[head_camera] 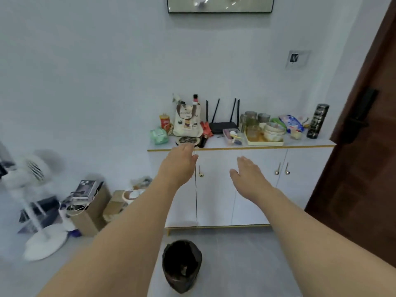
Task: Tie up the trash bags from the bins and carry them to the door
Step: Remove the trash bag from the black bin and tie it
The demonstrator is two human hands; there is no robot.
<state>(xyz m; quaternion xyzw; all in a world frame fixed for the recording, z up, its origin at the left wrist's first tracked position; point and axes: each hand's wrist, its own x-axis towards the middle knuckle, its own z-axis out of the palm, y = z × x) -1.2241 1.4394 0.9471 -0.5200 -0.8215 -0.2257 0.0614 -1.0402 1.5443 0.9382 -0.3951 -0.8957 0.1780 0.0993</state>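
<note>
Head view: small round bin lined with a thin black plastic trash bag point(181, 265) is seen on the grey floor, near centre, below both outstretched arms. Left hand point(179, 163) and right hand point(248, 174) are spread flat, nothing held, well above the bag. Bag judged soft, light, slippery; best gathered at the rim folded over the bin edge.

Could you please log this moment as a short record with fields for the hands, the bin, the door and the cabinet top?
left hand: open, held out, empty
right hand: open, held out, empty
bin: on the floor below the hands, lined with a dark trash bag, untied
door: brown, at right
cabinet: white; top holds a router, tote bag, bowls
</note>
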